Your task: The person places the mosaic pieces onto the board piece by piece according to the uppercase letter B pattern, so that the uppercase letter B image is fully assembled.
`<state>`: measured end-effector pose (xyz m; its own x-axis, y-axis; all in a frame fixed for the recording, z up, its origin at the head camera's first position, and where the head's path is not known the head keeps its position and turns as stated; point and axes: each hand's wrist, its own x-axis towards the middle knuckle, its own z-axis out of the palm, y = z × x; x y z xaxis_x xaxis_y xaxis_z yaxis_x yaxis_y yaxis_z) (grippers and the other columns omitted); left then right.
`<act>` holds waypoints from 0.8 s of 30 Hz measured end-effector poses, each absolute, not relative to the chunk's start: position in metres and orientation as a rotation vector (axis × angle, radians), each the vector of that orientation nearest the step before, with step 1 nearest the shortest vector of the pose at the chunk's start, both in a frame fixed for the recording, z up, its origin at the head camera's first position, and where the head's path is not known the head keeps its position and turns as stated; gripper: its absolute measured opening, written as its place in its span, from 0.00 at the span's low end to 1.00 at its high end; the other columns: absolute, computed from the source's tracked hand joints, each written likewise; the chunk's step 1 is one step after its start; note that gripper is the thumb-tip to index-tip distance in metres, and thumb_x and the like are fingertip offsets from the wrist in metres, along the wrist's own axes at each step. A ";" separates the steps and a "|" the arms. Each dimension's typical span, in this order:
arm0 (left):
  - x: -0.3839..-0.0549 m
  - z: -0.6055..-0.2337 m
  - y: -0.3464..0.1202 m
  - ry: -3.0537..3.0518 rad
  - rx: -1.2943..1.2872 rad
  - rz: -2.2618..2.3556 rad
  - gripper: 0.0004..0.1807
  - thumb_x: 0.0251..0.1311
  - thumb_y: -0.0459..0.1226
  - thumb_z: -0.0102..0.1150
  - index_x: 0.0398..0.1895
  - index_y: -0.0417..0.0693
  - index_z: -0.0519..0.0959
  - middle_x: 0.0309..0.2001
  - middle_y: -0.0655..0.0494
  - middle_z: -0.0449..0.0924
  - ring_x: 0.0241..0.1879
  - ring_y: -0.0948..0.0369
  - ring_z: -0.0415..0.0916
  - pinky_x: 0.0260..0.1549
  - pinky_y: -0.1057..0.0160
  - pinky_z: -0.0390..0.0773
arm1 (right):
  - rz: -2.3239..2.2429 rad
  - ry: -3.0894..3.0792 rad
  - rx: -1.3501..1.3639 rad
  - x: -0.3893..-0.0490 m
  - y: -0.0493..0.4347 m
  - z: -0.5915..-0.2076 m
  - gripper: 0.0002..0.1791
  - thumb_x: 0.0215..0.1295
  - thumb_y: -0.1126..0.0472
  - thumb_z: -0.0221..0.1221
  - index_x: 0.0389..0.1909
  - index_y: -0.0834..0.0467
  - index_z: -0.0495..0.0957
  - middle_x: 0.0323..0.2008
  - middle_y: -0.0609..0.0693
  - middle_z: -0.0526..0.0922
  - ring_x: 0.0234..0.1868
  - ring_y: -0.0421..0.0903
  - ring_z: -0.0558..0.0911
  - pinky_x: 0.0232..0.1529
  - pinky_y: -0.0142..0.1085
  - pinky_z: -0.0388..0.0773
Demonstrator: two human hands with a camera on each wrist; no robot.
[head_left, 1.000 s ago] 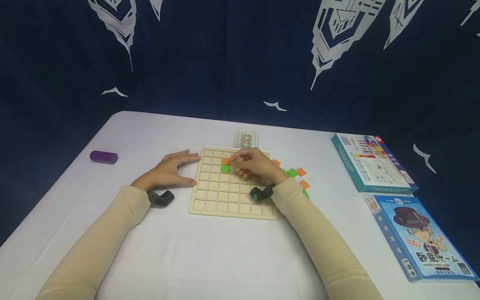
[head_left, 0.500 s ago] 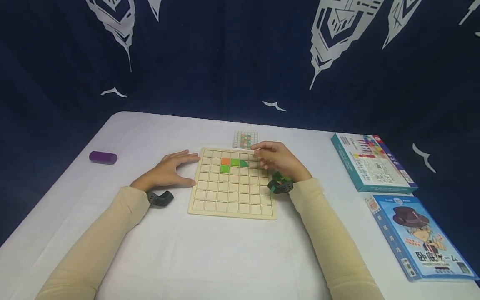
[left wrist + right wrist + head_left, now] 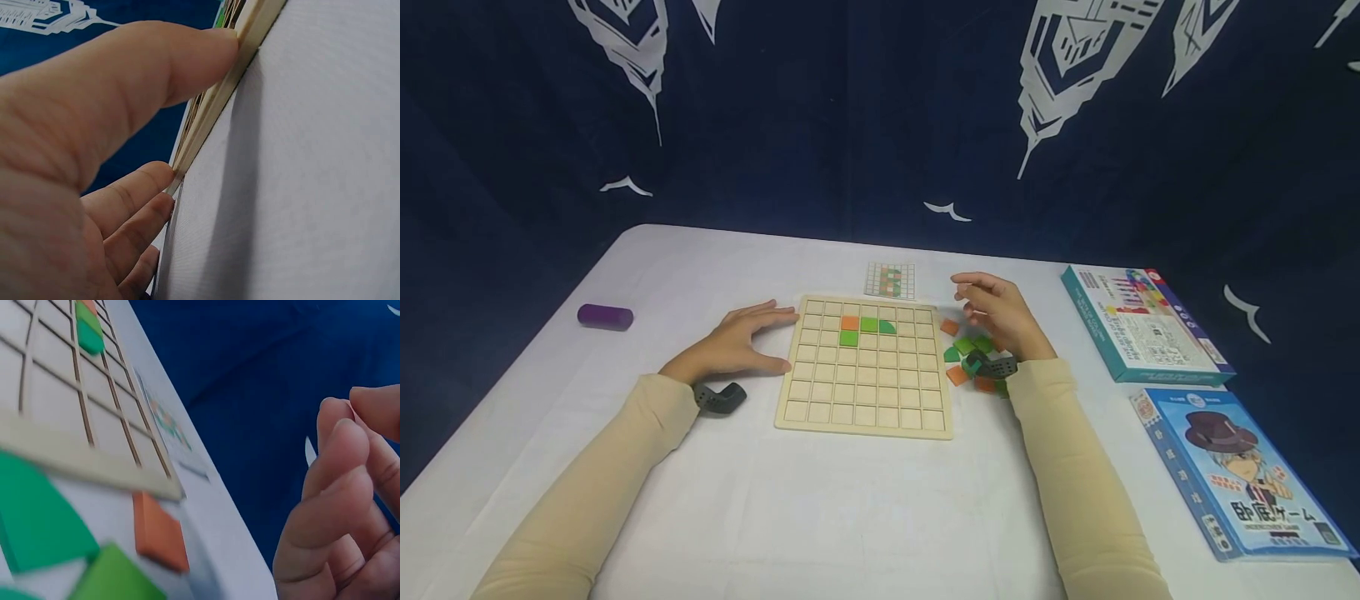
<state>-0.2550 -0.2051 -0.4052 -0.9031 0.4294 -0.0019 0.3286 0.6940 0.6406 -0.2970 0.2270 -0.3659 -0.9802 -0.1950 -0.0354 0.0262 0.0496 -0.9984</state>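
Note:
A wooden grid board (image 3: 867, 392) lies on the table. My left hand (image 3: 741, 342) rests against its left edge, thumb and fingers spread straight; the thumb (image 3: 200, 59) touches the rim in the left wrist view. In the upper cells sit an orange square tile (image 3: 850, 322), a light green square (image 3: 869, 324) beside it, a dark green round-edged tile (image 3: 887, 327) further right, and another light green square (image 3: 848, 338) below the orange one. Above the loose tiles (image 3: 962, 344) right of the board hovers my right hand (image 3: 1000, 317), fingers loosely bent, with nothing visible between them.
Behind the board lies a small printed pattern card (image 3: 890, 280). A purple cylinder (image 3: 606, 317) is at the far left. Two boxes, one teal-edged (image 3: 1150, 325) and one blue (image 3: 1243, 475), lie at the right. A dark patterned curtain (image 3: 850, 125) hangs behind the table.
My right hand has moved right, off the board to above the loose tiles. This uncovers the light green and dark green tiles beside the orange one. My left hand stays put.

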 end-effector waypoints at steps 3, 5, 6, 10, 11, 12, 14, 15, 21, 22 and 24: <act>-0.255 -0.406 -0.205 2.748 0.607 0.992 0.51 0.54 0.51 0.80 0.81 0.46 0.70 0.83 0.48 0.63 0.86 0.44 0.44 0.82 0.35 0.39 | -2.105 2.131 -0.128 -0.297 0.235 -0.369 0.10 0.81 0.64 0.57 0.49 0.50 0.86 0.35 0.45 0.84 0.26 0.37 0.77 0.28 0.25 0.77; -0.255 -0.406 -0.205 2.750 0.607 0.989 0.51 0.55 0.50 0.80 0.81 0.46 0.70 0.83 0.48 0.63 0.86 0.44 0.44 0.82 0.35 0.39 | -2.126 2.128 -0.115 -0.297 0.239 -0.370 0.10 0.82 0.64 0.57 0.49 0.50 0.86 0.35 0.44 0.84 0.26 0.37 0.77 0.28 0.24 0.78; -0.255 -0.406 -0.205 2.751 0.608 0.987 0.51 0.55 0.50 0.80 0.81 0.45 0.70 0.83 0.48 0.63 0.86 0.44 0.44 0.82 0.35 0.39 | -2.134 2.127 -0.110 -0.296 0.242 -0.371 0.10 0.82 0.64 0.58 0.49 0.50 0.86 0.35 0.44 0.84 0.26 0.36 0.77 0.28 0.24 0.78; -0.255 -0.406 -0.206 2.753 0.612 0.986 0.51 0.55 0.50 0.81 0.81 0.45 0.70 0.83 0.48 0.63 0.86 0.44 0.44 0.82 0.35 0.39 | -2.136 2.134 -0.092 -0.296 0.248 -0.375 0.08 0.82 0.63 0.58 0.50 0.51 0.86 0.35 0.43 0.84 0.25 0.36 0.77 0.27 0.25 0.78; -0.255 -0.406 -0.206 2.752 0.614 0.986 0.51 0.55 0.50 0.81 0.81 0.45 0.70 0.83 0.48 0.63 0.86 0.44 0.44 0.82 0.35 0.39 | -2.133 2.127 -0.089 -0.296 0.249 -0.376 0.08 0.82 0.63 0.59 0.51 0.53 0.86 0.35 0.43 0.84 0.25 0.36 0.77 0.27 0.25 0.78; -0.255 -0.406 -0.206 2.753 0.616 0.985 0.51 0.55 0.50 0.80 0.81 0.45 0.70 0.83 0.48 0.63 0.86 0.44 0.44 0.82 0.35 0.39 | -2.135 2.120 -0.079 -0.297 0.250 -0.377 0.08 0.82 0.63 0.59 0.52 0.55 0.86 0.35 0.44 0.85 0.25 0.36 0.77 0.26 0.25 0.78; -0.256 -0.406 -0.206 2.753 0.620 0.986 0.51 0.55 0.50 0.80 0.81 0.45 0.70 0.83 0.48 0.63 0.86 0.44 0.44 0.82 0.35 0.39 | -2.125 2.114 -0.064 -0.297 0.250 -0.379 0.09 0.81 0.63 0.59 0.54 0.58 0.85 0.35 0.44 0.85 0.24 0.36 0.77 0.25 0.25 0.77; -0.256 -0.406 -0.206 2.752 0.621 0.987 0.51 0.55 0.50 0.80 0.81 0.45 0.70 0.83 0.48 0.63 0.86 0.44 0.44 0.82 0.35 0.39 | -2.113 2.116 -0.060 -0.297 0.250 -0.380 0.10 0.81 0.63 0.59 0.56 0.60 0.84 0.35 0.44 0.85 0.24 0.36 0.77 0.25 0.25 0.77; -0.255 -0.406 -0.206 2.751 0.634 0.986 0.51 0.55 0.50 0.80 0.81 0.45 0.70 0.83 0.49 0.63 0.86 0.44 0.44 0.82 0.35 0.39 | -2.035 2.168 -0.063 -0.297 0.251 -0.385 0.14 0.81 0.63 0.59 0.60 0.64 0.82 0.36 0.45 0.86 0.24 0.36 0.76 0.26 0.26 0.76; -0.255 -0.405 -0.206 2.751 0.635 0.986 0.51 0.55 0.50 0.80 0.81 0.45 0.70 0.83 0.49 0.63 0.86 0.44 0.44 0.82 0.35 0.39 | -2.018 2.183 -0.069 -0.298 0.251 -0.385 0.15 0.81 0.63 0.59 0.61 0.66 0.81 0.36 0.45 0.86 0.25 0.36 0.76 0.26 0.26 0.75; -0.255 -0.405 -0.206 2.750 0.632 0.986 0.51 0.55 0.50 0.80 0.81 0.45 0.70 0.83 0.49 0.63 0.86 0.44 0.44 0.82 0.35 0.39 | -1.968 2.229 -0.092 -0.298 0.250 -0.386 0.18 0.81 0.63 0.59 0.63 0.69 0.79 0.36 0.45 0.85 0.26 0.36 0.76 0.26 0.25 0.75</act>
